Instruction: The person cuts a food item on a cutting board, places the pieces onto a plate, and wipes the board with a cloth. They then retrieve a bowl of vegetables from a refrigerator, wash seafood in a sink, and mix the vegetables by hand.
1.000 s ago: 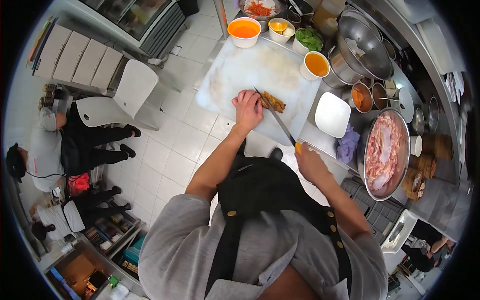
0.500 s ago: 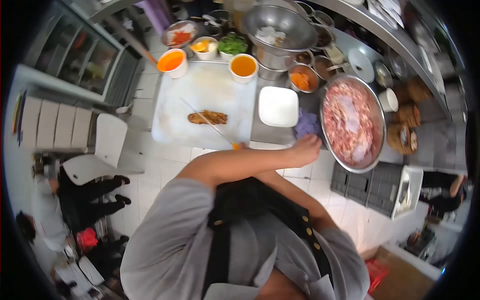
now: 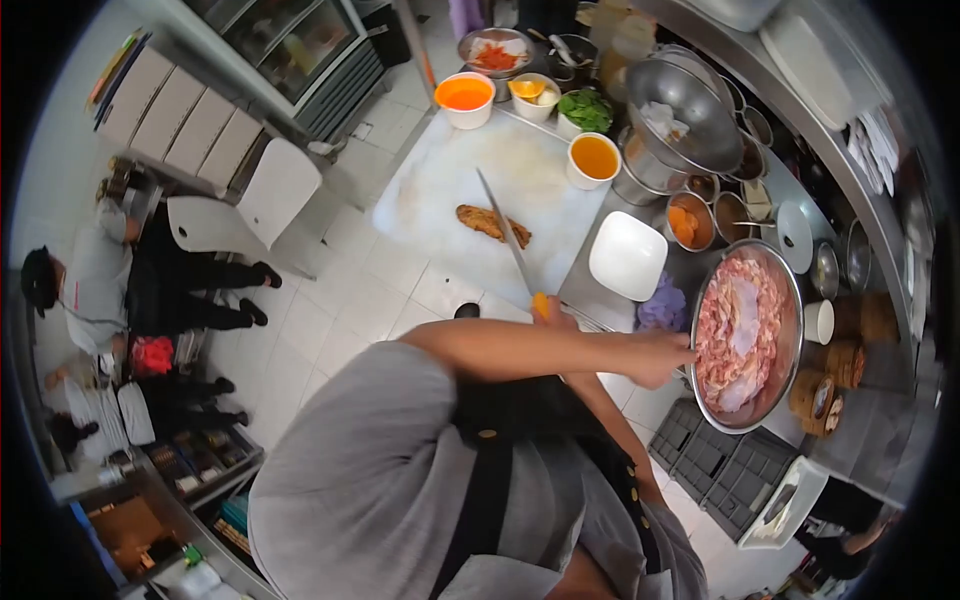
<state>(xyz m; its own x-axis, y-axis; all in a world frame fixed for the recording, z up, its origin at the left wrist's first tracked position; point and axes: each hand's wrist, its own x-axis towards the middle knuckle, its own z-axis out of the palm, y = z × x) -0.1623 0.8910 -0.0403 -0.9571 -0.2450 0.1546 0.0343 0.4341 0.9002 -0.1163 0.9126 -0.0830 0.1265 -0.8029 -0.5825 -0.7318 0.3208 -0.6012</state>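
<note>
My right hand (image 3: 555, 318) grips a long knife (image 3: 507, 232) by its yellow handle, near the front edge of a white cutting board (image 3: 430, 195). In this view the blade crosses a browned piece of cooked meat (image 3: 480, 222) lying on the board. Crossing above my right arm, my left arm reaches rightward. Fingers curled, my left hand (image 3: 658, 360) is at the near-left rim of a big metal bowl (image 3: 797, 350) of raw, pinkish meat pieces (image 3: 735, 310); its fingertips are partly hidden. A white square dish (image 3: 628, 255) and crumpled purple gloves (image 3: 662, 303) lie between board and bowl.
Tubs of orange liquid (image 3: 594, 160) and green leaves (image 3: 585, 112) line the board's far side. Behind them stands a large metal colander (image 3: 690, 110). Bamboo steamers (image 3: 812, 398) sit right of the bowl. A grey crate (image 3: 715, 455) is below. Other people (image 3: 100, 270) are at far left.
The view has turned and shifted, so the scene appears rotated clockwise. My left hand has moved from beside the purple gloves to the bowl's rim. The knife stays across the cooked meat.
</note>
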